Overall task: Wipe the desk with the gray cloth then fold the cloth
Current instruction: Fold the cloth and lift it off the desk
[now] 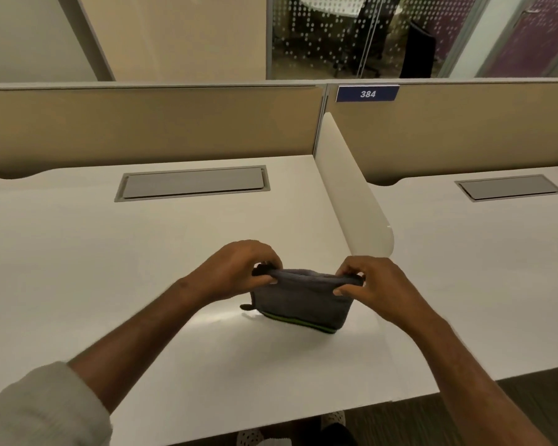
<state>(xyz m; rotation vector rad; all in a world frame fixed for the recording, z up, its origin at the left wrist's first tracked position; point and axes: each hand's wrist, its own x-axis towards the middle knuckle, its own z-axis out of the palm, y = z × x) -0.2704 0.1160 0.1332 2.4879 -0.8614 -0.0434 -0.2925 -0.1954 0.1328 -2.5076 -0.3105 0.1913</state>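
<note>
Head view: folded gray cloth [302,299], green-edged, pinched by both hands.

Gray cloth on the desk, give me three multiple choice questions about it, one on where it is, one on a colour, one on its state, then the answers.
1. Where is the gray cloth?
A. Over the desk, near its front edge
B. On the floor
C. Over the recessed cable cover

2. What colour is the stripe along the cloth's lower edge?
A. Red
B. Green
C. White

3. What state is the cloth in?
A. Spread flat in one layer
B. Crumpled into a ball
C. Folded over, its upper edge pinched at both ends

Answers:
1 A: it sits between the two hands above the white desktop, well short of the cable cover.
2 B: a bright green line runs along the bottom edge.
3 C: the left hand and the right hand each have a grip on an upper corner, and the cloth hangs doubled.
</note>
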